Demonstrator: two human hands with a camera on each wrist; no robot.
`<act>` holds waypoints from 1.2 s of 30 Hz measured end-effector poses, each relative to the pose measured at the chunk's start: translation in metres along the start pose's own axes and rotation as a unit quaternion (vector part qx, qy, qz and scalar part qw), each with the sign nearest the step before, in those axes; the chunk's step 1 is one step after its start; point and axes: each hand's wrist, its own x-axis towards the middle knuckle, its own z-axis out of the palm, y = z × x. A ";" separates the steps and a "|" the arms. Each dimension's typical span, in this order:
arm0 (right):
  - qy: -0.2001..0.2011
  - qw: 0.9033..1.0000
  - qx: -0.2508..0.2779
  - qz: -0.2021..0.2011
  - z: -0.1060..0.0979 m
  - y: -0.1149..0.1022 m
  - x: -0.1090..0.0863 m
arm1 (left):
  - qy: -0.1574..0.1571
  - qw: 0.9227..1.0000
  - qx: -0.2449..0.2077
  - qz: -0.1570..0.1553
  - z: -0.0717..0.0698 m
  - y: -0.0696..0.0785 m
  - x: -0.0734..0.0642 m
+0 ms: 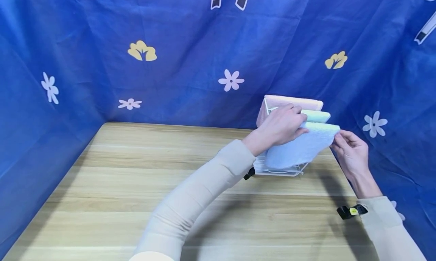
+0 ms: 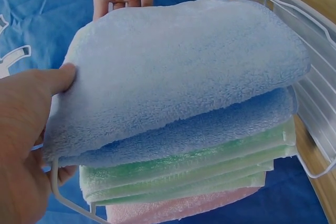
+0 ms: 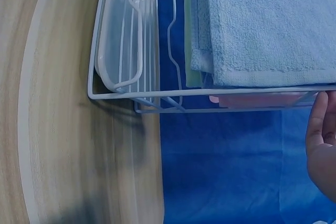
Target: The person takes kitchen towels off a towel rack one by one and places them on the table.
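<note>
The blue towel (image 1: 299, 147) hung on a white wire rack (image 3: 121, 96). The left hand (image 1: 281, 125) gripped its upper edge near one end, thumb in front; the right hand (image 1: 352, 153) pinched the opposite top corner. Behind hung a green towel (image 1: 318, 116), then a pink towel (image 1: 293, 101). The rack stood on the wood-grained counter (image 1: 119, 185), beside blue patterned fabric (image 1: 187, 45).

a blue cloth (image 1: 184, 33) dotted with white flowers (image 1: 231, 80) hangs behind the surface (image 1: 119, 185). the surface shows pale wood grain.
</note>
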 end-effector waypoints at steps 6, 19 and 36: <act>-0.002 1.000 -0.026 -0.010 0.003 0.004 0.003 | -0.018 1.000 -0.008 -0.008 -0.001 -0.002 0.001; 0.002 0.999 -0.034 -0.014 0.003 0.005 0.005 | 0.007 0.999 -0.033 0.005 -0.004 -0.007 -0.002; -0.034 0.999 0.002 -0.022 -0.001 0.003 0.004 | 0.019 0.999 -0.033 0.004 -0.018 -0.011 -0.006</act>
